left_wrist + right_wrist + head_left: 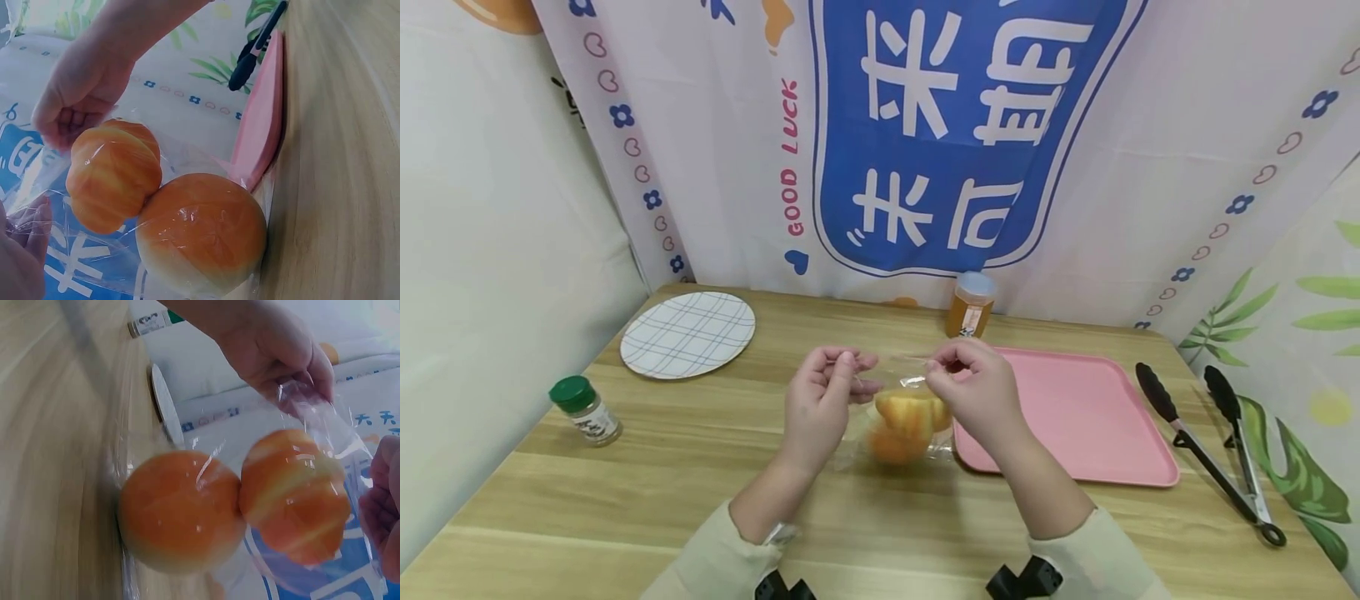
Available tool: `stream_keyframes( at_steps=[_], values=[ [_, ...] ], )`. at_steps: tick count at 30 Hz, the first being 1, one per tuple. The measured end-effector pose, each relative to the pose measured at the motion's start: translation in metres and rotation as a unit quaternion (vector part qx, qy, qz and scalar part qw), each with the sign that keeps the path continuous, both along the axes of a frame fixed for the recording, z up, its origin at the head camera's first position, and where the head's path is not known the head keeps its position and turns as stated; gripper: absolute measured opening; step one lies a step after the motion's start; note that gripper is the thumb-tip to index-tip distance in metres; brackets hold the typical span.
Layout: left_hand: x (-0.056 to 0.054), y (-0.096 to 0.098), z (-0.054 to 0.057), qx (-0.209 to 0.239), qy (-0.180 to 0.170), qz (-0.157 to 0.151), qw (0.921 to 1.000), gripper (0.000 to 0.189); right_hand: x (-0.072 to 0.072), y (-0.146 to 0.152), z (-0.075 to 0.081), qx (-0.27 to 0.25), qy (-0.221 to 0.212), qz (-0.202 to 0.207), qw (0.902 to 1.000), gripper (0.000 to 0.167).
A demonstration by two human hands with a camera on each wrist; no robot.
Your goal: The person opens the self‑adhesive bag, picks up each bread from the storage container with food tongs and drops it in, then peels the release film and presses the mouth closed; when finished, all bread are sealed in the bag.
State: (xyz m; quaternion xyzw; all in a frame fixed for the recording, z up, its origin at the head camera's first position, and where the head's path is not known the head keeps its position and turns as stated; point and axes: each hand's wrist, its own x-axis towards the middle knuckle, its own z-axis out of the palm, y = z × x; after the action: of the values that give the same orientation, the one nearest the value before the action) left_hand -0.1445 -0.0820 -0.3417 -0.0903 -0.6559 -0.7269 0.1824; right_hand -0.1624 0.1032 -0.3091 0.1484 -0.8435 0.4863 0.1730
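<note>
A clear plastic bag [315, 419] hangs upright between my two hands, low over the table. Inside it, a round bun [200, 231] lies at the bottom and a ridged, croissant-like bread [112, 181] sits above it. My left hand [820, 408] pinches the bag's upper edge on the left, thumb against the film. On the opposite side, the right hand [981, 396] grips the upper edge between thumb and curled fingers. Neither hand touches the breads. In the right wrist view, part of the right hand is cut off by the frame.
Just right of the bag lies a pink tray [1075, 417], with black-tipped tongs [1217, 475] beyond it. An amber jar [972, 308] stands at the back. On the left are a checked round plate [688, 335] and a green-capped shaker [586, 410]. A printed cloth [737, 167] hangs behind.
</note>
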Motion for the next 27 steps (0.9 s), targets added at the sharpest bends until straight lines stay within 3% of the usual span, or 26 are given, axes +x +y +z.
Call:
stream_keyframes(
  at_steps=[10, 27],
  values=[
    [-0.006, -0.003, 0.001, 0.053, -0.052, 0.009, 0.9972, 0.02, -0.009, 0.037, -0.003, 0.03, -0.008, -0.047, 0.9984, 0.005],
    [-0.012, -0.005, 0.0, 0.077, -0.079, 0.016, 0.9938, 0.019, -0.013, 0.088, -0.004, 0.05, -0.017, -0.106, 0.9929, 0.01]
  ],
)
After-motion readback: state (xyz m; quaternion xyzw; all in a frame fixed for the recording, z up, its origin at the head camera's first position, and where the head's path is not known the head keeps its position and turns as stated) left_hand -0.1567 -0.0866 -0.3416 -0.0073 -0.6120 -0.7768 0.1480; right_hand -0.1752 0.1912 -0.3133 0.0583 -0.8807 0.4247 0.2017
